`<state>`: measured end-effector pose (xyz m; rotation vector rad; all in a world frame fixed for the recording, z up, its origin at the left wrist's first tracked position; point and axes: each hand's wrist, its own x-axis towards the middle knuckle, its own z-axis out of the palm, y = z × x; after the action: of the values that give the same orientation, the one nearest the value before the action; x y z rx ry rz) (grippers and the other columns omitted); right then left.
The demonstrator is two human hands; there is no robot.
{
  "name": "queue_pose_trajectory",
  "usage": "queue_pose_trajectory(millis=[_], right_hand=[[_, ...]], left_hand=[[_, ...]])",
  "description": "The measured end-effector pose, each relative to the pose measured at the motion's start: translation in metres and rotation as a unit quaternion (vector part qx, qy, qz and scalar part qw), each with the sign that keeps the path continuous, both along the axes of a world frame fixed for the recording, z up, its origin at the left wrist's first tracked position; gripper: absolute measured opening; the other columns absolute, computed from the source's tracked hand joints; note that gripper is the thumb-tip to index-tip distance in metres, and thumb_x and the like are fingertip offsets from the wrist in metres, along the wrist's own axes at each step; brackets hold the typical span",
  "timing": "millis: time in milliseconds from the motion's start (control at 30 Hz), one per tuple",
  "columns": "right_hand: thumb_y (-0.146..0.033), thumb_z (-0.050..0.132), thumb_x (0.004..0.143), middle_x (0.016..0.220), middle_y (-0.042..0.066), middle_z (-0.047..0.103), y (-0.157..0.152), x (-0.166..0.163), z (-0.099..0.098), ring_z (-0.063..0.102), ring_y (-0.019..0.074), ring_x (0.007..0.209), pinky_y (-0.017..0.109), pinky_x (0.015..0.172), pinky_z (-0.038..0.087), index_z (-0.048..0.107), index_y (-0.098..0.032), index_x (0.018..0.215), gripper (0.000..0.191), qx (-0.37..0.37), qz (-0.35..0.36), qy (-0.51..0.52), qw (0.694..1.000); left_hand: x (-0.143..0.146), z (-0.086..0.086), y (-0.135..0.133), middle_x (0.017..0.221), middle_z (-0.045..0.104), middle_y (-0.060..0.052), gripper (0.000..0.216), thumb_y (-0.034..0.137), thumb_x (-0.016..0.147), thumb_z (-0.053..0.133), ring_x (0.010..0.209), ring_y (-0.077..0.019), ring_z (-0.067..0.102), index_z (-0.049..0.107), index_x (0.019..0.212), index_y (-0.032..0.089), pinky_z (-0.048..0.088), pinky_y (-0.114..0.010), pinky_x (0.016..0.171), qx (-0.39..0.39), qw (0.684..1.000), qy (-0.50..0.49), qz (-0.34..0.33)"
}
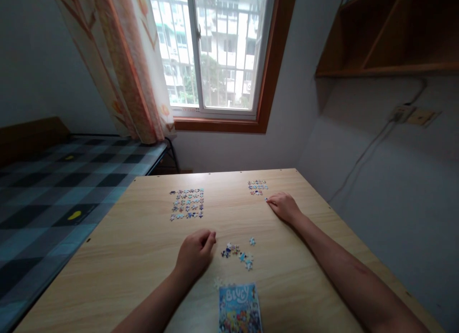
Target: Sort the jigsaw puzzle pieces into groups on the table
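Note:
My right hand (283, 206) reaches far across the wooden table, its fingertips pinched on a small puzzle piece (266, 199) at the table surface. Just beyond it lie short rows of puzzle pieces (257, 185). My left hand (196, 252) rests on the table with its fingers curled in; whether anything is inside cannot be seen. Right of that hand is a loose cluster of puzzle pieces (230, 249), with several light blue ones (248, 262) beside it. A larger block of puzzle pieces in rows (187, 204) lies at the far left.
A blue box printed "BLUEY" (239, 308) lies at the near edge, with pale pieces (218, 282) behind it. The wooden table (143, 237) stands beside a bed with a checked cover (89, 180). A wall shelf (387, 71) and cable (358, 160) are at right.

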<state>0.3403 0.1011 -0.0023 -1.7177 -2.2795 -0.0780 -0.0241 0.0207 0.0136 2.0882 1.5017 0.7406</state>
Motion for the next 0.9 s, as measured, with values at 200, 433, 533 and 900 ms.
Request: queue_pose_trajectory(millis=[200,433,533,900], right_hand=[[-0.024,0.054,0.098,0.112,0.007,0.076,0.020,0.006,-0.016,0.065,0.0209,0.106,0.030,0.095,0.045,0.079,-0.022,0.105,0.026,0.030,-0.042,0.027,0.998],[-0.023,0.055,0.096,0.114,0.006,0.074,0.026,0.007,-0.029,0.063,0.0209,0.106,0.030,0.097,0.045,0.078,-0.024,0.111,0.027,0.047,-0.047,0.048,0.997],[-0.024,0.054,0.097,0.114,0.005,0.074,0.027,0.007,-0.029,0.062,0.0212,0.106,0.031,0.097,0.045,0.077,-0.025,0.112,0.028,0.050,-0.049,0.053,0.996],[-0.024,0.053,0.097,0.111,0.006,0.074,0.025,0.006,-0.027,0.062,0.0219,0.105,0.032,0.097,0.045,0.078,-0.024,0.108,0.027,0.067,-0.043,0.069,0.994]], left_hand=[[0.000,-0.001,0.000,0.067,0.068,-0.004,0.045,0.046,0.095,0.037,0.068,-0.0187,0.061,0.061,0.065,0.021,0.040,-0.029,0.067,0.003,1.000,0.010,0.004],[0.002,-0.002,0.000,0.064,0.066,-0.003,0.046,0.049,0.093,0.039,0.064,-0.0183,0.061,0.061,0.064,0.020,0.039,-0.029,0.065,0.010,1.000,-0.005,0.010],[0.001,-0.003,0.000,0.065,0.067,-0.003,0.046,0.049,0.093,0.040,0.065,-0.0185,0.062,0.062,0.065,0.020,0.040,-0.029,0.066,0.010,1.000,-0.012,0.015],[0.002,-0.003,-0.001,0.064,0.068,-0.002,0.045,0.048,0.092,0.042,0.063,-0.0175,0.061,0.065,0.065,0.020,0.040,-0.028,0.064,0.031,0.999,-0.014,0.025]])
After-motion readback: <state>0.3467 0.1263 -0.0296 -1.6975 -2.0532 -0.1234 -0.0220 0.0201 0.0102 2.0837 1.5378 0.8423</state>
